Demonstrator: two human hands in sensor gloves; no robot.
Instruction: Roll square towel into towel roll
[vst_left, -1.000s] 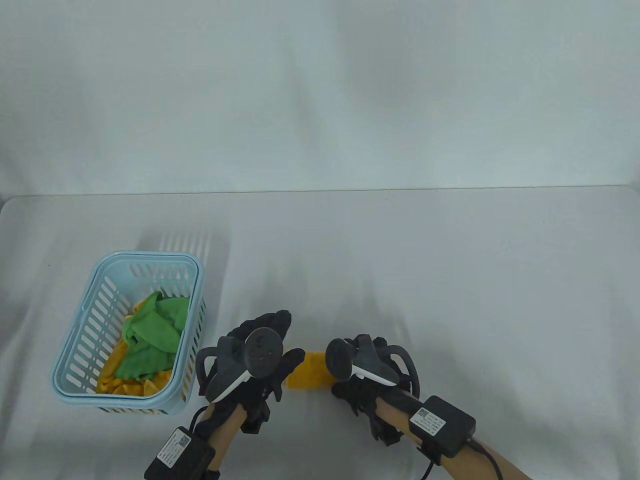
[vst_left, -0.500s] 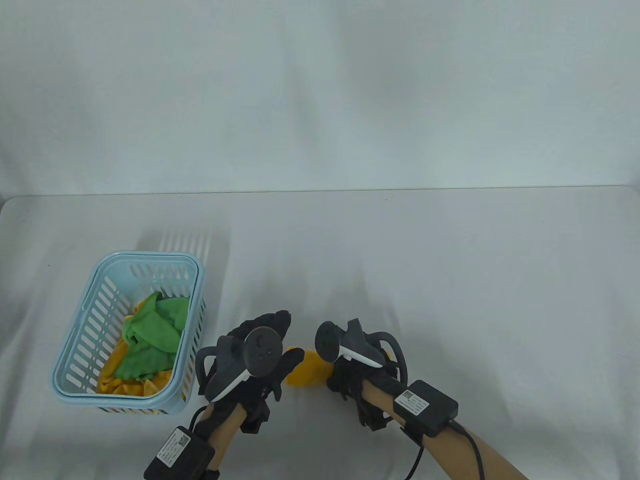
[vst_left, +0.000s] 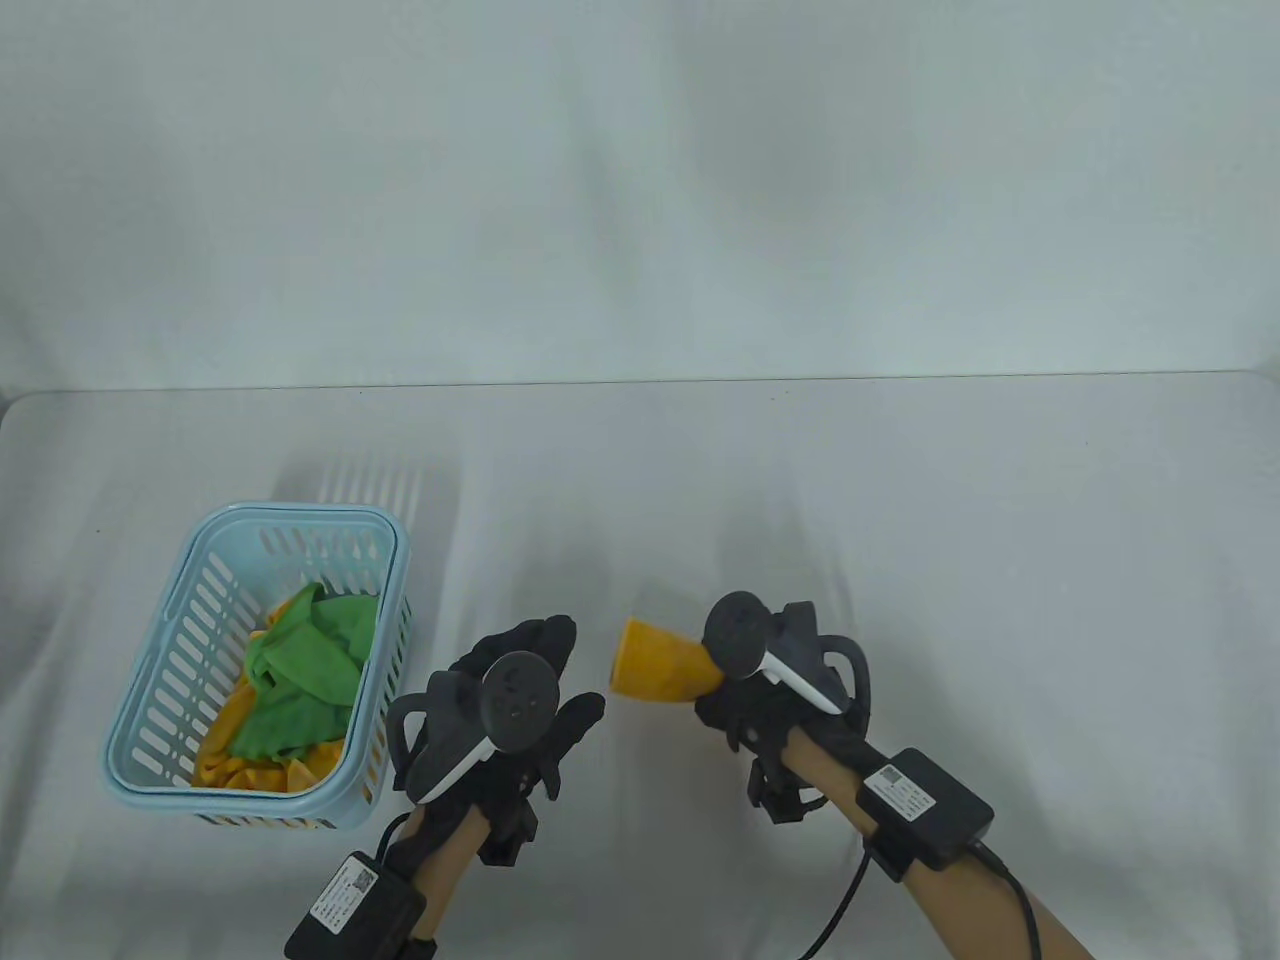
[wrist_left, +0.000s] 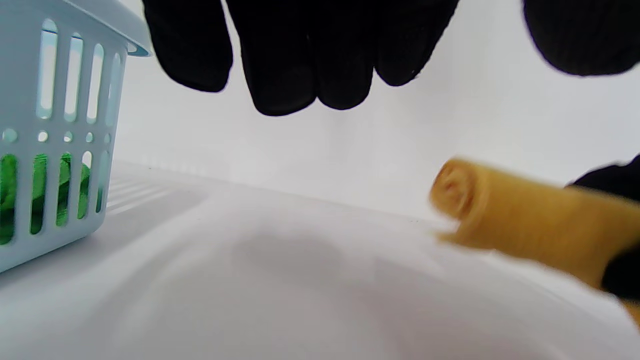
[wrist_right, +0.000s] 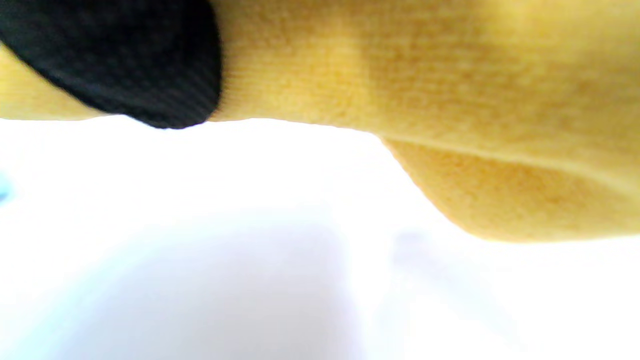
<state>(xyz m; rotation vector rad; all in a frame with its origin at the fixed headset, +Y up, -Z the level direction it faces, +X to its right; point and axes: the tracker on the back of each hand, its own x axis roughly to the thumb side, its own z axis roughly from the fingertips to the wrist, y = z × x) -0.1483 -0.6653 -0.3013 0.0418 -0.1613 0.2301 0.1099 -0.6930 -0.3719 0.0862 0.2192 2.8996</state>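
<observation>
The yellow towel roll (vst_left: 655, 675) is already wound into a tight cylinder, its spiral end showing in the left wrist view, and it is held clear of the worktop (vst_left: 900, 520) by the right hand (vst_left: 765, 705), whose grip is clamped round one end; in the right wrist view a gloved finger (wrist_right: 115, 60) curls over the cloth and a loose corner of the outer layer hangs below. The free end of the roll points toward the left hand (vst_left: 510, 725), which hovers just beside it with fingers relaxed and apart, touching nothing. The rolling itself looks finished, so the step in hand seems to be carrying the roll off to be set down. Where it belongs is not shown. The light blue slotted basket (vst_left: 150, 700) at the left holds crumpled green and yellow cloths (vst_left: 300, 680), seemingly unrolled stock. The next move calls for keeping pressure on the outer flap so the roll does not unwind, then laying it down with that seam underneath before letting go.
</observation>
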